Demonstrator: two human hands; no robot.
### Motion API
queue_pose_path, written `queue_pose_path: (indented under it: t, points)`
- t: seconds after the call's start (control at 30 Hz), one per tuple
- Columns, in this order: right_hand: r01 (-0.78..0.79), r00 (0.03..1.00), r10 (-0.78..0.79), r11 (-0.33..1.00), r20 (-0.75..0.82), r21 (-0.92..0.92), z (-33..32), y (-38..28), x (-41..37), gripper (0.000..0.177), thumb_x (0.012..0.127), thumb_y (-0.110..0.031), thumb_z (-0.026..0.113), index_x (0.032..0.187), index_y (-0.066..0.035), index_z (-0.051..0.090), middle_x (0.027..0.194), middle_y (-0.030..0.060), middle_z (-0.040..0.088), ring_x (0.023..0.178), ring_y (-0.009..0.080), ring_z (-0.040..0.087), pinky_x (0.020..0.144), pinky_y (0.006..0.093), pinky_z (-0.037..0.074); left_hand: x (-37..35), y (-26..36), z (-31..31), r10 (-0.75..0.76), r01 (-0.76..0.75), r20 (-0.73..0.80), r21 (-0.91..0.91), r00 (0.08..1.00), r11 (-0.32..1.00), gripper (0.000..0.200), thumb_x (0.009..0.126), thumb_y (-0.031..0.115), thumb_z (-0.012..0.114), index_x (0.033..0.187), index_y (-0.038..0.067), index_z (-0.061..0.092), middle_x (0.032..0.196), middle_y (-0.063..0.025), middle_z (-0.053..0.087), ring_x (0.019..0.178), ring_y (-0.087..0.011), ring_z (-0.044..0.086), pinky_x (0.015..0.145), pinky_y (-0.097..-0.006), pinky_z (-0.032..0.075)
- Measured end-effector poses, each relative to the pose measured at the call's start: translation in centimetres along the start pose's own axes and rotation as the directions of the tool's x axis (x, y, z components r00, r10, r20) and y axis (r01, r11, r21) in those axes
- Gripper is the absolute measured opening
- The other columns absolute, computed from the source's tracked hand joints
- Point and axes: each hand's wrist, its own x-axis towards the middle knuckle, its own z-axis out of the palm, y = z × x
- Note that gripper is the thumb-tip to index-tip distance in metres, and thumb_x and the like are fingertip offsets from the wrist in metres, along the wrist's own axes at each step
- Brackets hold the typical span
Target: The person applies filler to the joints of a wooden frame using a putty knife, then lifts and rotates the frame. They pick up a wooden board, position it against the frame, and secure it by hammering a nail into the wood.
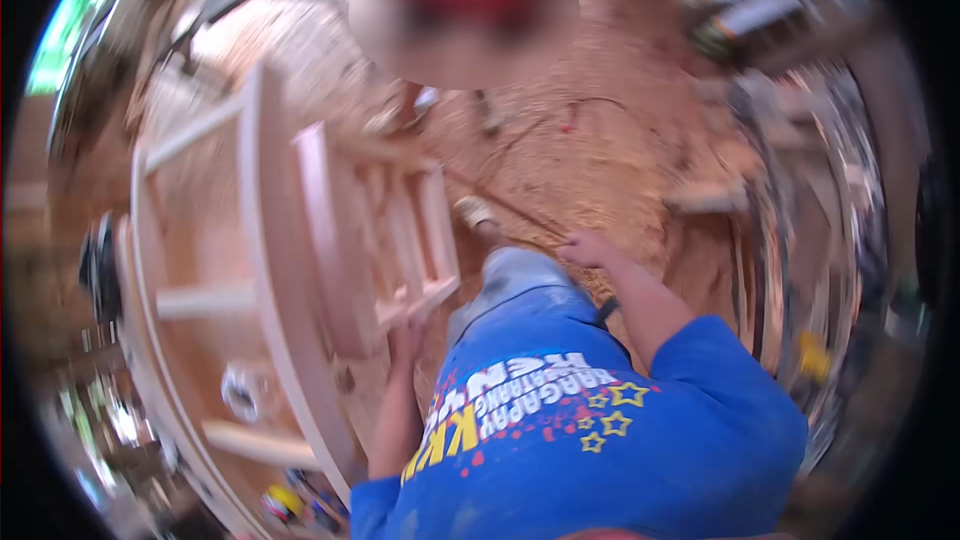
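Steadying the small frame (345, 250), just beside the large frame (268, 240), seems the step in hand. The left hand (406, 334) meets its near edge; whether those fingers clamp, I cannot tell. The right hand's (586, 249) fingers look closed around a thin rod (515, 207). The next move calls for a firm left hold.

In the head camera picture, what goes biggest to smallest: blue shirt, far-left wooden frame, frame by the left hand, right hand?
1. Blue shirt and far-left wooden frame: too alike to rank; the shirt is nearer.
2. Frame by the left hand
3. Right hand
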Motion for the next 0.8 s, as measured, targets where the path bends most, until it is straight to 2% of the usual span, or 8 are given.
queue_pose_path:
  t: [0.03, 0.13, 0.3, 0.43, 0.53, 0.63, 0.73, 0.8]
  points:
    - [0.084, 0.996, -0.084, 0.996, 0.004, 0.002, 0.4, -0.9, -1.2, 0.038, 0.091, -0.040, 0.070, 0.103, -0.005, 0.077, 0.097, 0.0171, 0.077, 0.091, 0.0309, 0.073, 0.081, 0.0443, 0.056, -1.9, -2.4, 2.0, 0.210, -0.225, -0.158, -0.077, 0.965, 0.971, 0.039, 0.092, 0.039, 0.065, 0.091, 0.002, 0.077, 0.085, -0.0210, 0.074, 0.088, -0.0338, 0.074, 0.076, -0.0502, 0.054]
    - [0.105, 0.992, -0.090, 0.977, -0.084, 0.186, 1.1, -0.9, -6.7, 0.038, 0.091, -0.038, 0.069, 0.104, -0.004, 0.076, 0.099, 0.0189, 0.076, 0.092, 0.0298, 0.073, 0.082, 0.0437, 0.057, -7.6, -5.6, 2.8, -0.073, 0.093, 0.247, -0.071, 0.966, 0.993, 0.035, 0.093, 0.036, 0.065, 0.090, 0.002, 0.076, 0.084, -0.0184, 0.073, 0.083, -0.0301, 0.072, 0.072, -0.0467, 0.054]
    - [-0.092, 0.949, 0.089, 0.996, -0.304, 0.005, 0.6, 8.3, -14.6, 0.035, 0.090, -0.036, 0.068, 0.100, -0.004, 0.077, 0.096, 0.0165, 0.077, 0.085, 0.0266, 0.073, 0.075, 0.0435, 0.058, -11.2, -6.6, 2.1, -0.098, 0.088, 0.409, 0.043, 0.907, 0.995, 0.030, 0.094, 0.030, 0.067, 0.090, 0.002, 0.074, 0.081, -0.0139, 0.072, 0.075, -0.0239, 0.069, 0.066, -0.0409, 0.053]
    - [-0.486, 0.764, 0.604, 0.770, -0.226, 0.413, 4.3, 17.9, -18.6, 0.025, 0.086, -0.032, 0.069, 0.094, -0.011, 0.080, 0.079, 0.0105, 0.076, 0.061, 0.0233, 0.072, 0.056, 0.0396, 0.058, -10.1, -4.5, 1.8, -0.042, 0.047, 0.382, -0.005, 0.923, 0.999, 0.025, 0.095, 0.026, 0.068, 0.089, 0.002, 0.072, 0.078, -0.0104, 0.071, 0.068, -0.0190, 0.066, 0.061, -0.0363, 0.052]
    - [-0.138, 0.990, 0.115, 0.891, -0.080, -0.432, 9.2, 26.3, -16.7, 0.022, 0.085, -0.029, 0.070, 0.089, -0.009, 0.078, 0.074, 0.0102, 0.073, 0.058, 0.0215, 0.070, 0.052, 0.0385, 0.057, -7.2, -2.3, 1.7, -0.102, 0.185, 0.290, -0.274, 0.951, 0.944, 0.022, 0.096, 0.023, 0.068, 0.089, 0.002, 0.071, 0.077, -0.0077, 0.070, 0.063, -0.0153, 0.064, 0.057, -0.0328, 0.052]
    - [-0.458, 0.888, 0.458, 0.875, 0.038, 0.154, 4.6, 15.9, -22.6, 0.021, 0.087, -0.029, 0.070, 0.092, -0.009, 0.076, 0.075, 0.0074, 0.072, 0.066, 0.0173, 0.070, 0.059, 0.0367, 0.058, -4.4, -0.6, 2.8, -0.235, 0.363, 0.280, -0.633, 0.931, 0.683, 0.009, 0.095, 0.011, 0.068, 0.093, 0.003, 0.068, 0.076, -0.0019, 0.066, 0.063, -0.0110, 0.061, 0.057, -0.0261, 0.049]
    - [-0.389, 0.916, 0.398, 0.842, 0.057, 0.373, 2.8, 15.1, -21.6, 0.023, 0.090, -0.032, 0.069, 0.091, -0.010, 0.075, 0.074, 0.0043, 0.070, 0.065, 0.0146, 0.066, 0.058, 0.0342, 0.055, -3.4, 0.3, 4.4, -0.174, 0.336, 0.317, -0.580, 0.932, 0.742, 0.015, 0.093, 0.017, 0.069, 0.094, 0.003, 0.071, 0.078, -0.0030, 0.068, 0.064, -0.0135, 0.063, 0.059, -0.0299, 0.052]
    - [-0.280, 0.943, 0.319, 0.914, -0.093, 0.295, 0.8, 15.7, -20.2, 0.025, 0.093, -0.034, 0.067, 0.087, -0.010, 0.073, 0.071, 0.0014, 0.068, 0.059, 0.0135, 0.060, 0.054, 0.0335, 0.049, -4.1, 1.0, 6.0, -0.153, 0.220, 0.207, -0.349, 0.966, 0.911, 0.019, 0.092, 0.021, 0.070, 0.094, 0.002, 0.075, 0.078, -0.0020, 0.069, 0.068, -0.0152, 0.065, 0.064, -0.0321, 0.054]
